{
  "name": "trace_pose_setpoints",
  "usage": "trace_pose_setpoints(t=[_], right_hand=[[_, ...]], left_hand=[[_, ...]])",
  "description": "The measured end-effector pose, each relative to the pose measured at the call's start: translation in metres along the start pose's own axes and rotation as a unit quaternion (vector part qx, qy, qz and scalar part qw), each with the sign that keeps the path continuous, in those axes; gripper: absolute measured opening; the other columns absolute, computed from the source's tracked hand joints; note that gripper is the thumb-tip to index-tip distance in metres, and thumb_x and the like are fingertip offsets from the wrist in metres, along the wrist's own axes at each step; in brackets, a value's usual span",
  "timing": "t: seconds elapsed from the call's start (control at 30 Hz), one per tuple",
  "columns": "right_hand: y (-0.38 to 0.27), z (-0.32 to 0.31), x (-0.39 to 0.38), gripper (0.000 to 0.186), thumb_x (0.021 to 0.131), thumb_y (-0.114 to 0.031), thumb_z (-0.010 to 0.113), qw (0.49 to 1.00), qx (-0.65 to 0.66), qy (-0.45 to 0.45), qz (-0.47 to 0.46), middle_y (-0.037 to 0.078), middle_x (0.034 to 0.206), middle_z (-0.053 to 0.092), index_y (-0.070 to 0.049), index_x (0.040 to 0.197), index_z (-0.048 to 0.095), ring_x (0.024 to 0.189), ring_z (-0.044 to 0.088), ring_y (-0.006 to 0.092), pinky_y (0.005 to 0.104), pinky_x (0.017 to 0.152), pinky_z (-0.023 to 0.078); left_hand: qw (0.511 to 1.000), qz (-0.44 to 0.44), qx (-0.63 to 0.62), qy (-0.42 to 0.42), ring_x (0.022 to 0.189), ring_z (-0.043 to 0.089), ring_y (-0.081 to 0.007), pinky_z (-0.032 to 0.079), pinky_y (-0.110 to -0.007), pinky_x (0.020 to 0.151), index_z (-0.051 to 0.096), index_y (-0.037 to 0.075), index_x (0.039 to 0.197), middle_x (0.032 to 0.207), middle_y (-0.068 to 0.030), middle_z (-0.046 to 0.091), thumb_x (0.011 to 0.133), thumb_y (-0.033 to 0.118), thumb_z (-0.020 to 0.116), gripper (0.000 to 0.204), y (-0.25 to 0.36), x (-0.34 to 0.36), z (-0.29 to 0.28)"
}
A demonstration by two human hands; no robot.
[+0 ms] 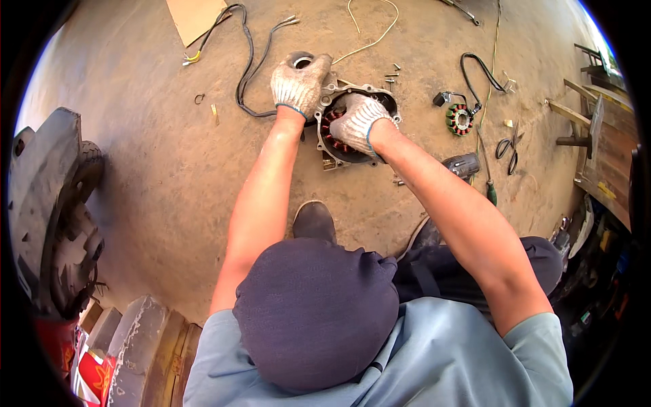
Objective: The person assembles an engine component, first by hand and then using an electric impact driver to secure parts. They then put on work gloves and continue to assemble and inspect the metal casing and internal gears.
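A grey metal engine cover [395, 110] lies on the floor before me, with a stator [330, 126] of red and copper coils inside it. My left hand [296, 85], in a whitish knit glove, is closed at the cover's upper left end, where a round metal opening [302, 62] shows between thumb and fingers. My right hand [358, 123], gloved too, reaches into the cover with bent fingers over the stator and hides much of it. Black cable [248, 74] runs beside my left hand. Several bolts [391, 74] lie just beyond the cover.
Another stator [460, 120] with a black lead, scissors [508, 149], a green-handled screwdriver [491, 193] and a dark power tool [461, 165] lie to the right. Cardboard [195, 19] is at the far left. A wheeled vehicle part [57, 203] stands left; wooden furniture [607, 152] stands right.
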State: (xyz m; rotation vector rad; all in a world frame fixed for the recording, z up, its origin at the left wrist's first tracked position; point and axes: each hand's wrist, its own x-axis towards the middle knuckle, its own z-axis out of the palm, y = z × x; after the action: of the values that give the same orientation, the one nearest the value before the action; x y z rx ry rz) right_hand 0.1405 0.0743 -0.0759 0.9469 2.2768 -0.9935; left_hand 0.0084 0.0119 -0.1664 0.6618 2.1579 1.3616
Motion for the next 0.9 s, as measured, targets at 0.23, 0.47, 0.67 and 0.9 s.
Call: trace_pose_setpoints(t=[0.23,0.47,0.67,0.9], right_hand=[[-0.022,-0.02,-0.06,0.04,0.085,-0.021,0.067,0.996,-0.011,0.082,-0.031,0.027,0.107,0.075,-0.002,0.12,0.071,0.104,0.073,0.0408,0.0456,0.092,0.058],[-0.039,-0.093,-0.153,0.025,0.082,-0.009,0.067,0.989,0.032,0.14,-0.038,0.019,0.093,0.075,-0.003,0.106,0.072,0.084,0.074,0.0372,0.0429,0.079,0.059],[-0.023,-0.111,-0.219,0.031,0.073,-0.005,0.07,0.982,0.067,0.175,0.028,0.012,0.085,0.074,-0.004,0.104,0.071,0.077,0.073,0.0226,0.0361,0.074,0.058],[0.013,-0.146,-0.281,0.027,0.065,0.003,0.071,0.983,-0.01,0.18,0.037,0.008,0.077,0.068,-0.003,0.091,0.068,0.069,0.065,0.017,0.0301,0.068,0.055]], left_hand=[[0.999,-0.029,-0.044,-0.005,0.079,0.073,-0.0213,0.058,-0.035,0.078,0.079,0.017,0.095,0.088,-0.0064,0.076,0.093,0.026,0.072,0.012,-0.026,0.016,-0.042],[1.0,-0.015,-0.012,0.003,0.078,0.074,-0.0168,0.059,-0.031,0.077,0.073,-0.007,0.104,0.088,-0.0136,0.078,0.086,0.036,0.08,0.048,-0.008,0.038,-0.044],[0.995,0.024,0.089,-0.023,0.077,0.074,-0.0165,0.06,-0.032,0.075,0.072,-0.008,0.105,0.088,-0.015,0.078,0.084,0.035,0.081,0.049,0.039,0.03,-0.058],[0.997,-0.037,-0.059,0.04,0.075,0.074,-0.0166,0.059,-0.03,0.066,0.074,-0.005,0.1,0.084,-0.011,0.076,0.087,0.022,0.082,0.032,0.04,0.049,-0.13]])
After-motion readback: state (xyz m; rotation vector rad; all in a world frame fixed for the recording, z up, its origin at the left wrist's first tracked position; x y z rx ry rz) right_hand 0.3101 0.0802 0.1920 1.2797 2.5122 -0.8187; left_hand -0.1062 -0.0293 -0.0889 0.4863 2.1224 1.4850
